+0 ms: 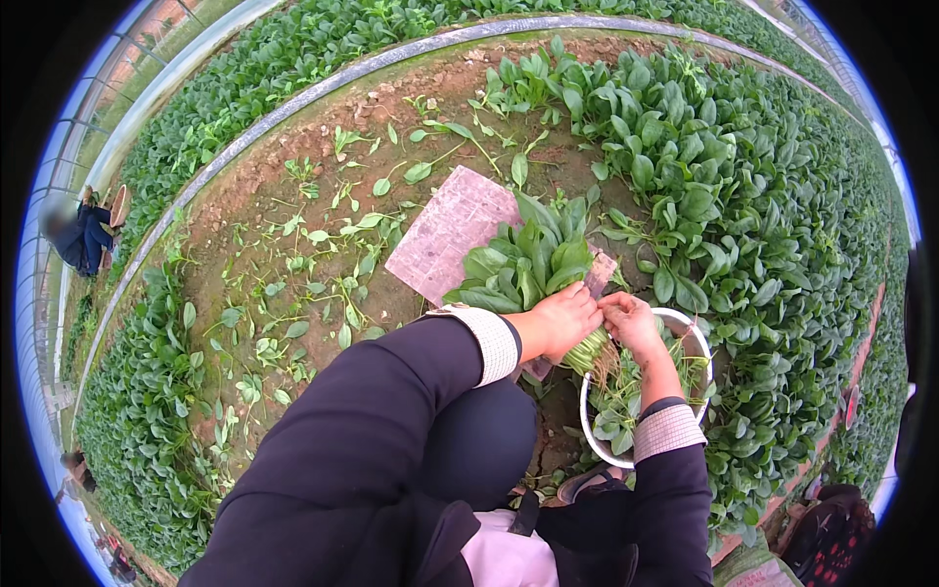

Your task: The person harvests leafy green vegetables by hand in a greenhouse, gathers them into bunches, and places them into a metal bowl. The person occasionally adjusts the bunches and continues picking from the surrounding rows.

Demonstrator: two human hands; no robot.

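Observation:
My left hand is closed around the stems of a bunch of leafy greens that looks like spinach. The leaves point up and away, and the pale stems and roots stick out below my palm. Close beside it, my right hand has its thumb and fingers pinched together at the stems' edge; what lies between the fingertips is too small to tell. Under the bunch is a flat pinkish board or sheet on the soil. A round white-rimmed basin holding loose greens stands beneath my right forearm.
Dense rows of growing greens stand at the right and left. Loose leaves litter the soil. A grey hose or pipe curves across the back. A person with a basket is at the far left. Bags lie at the lower right.

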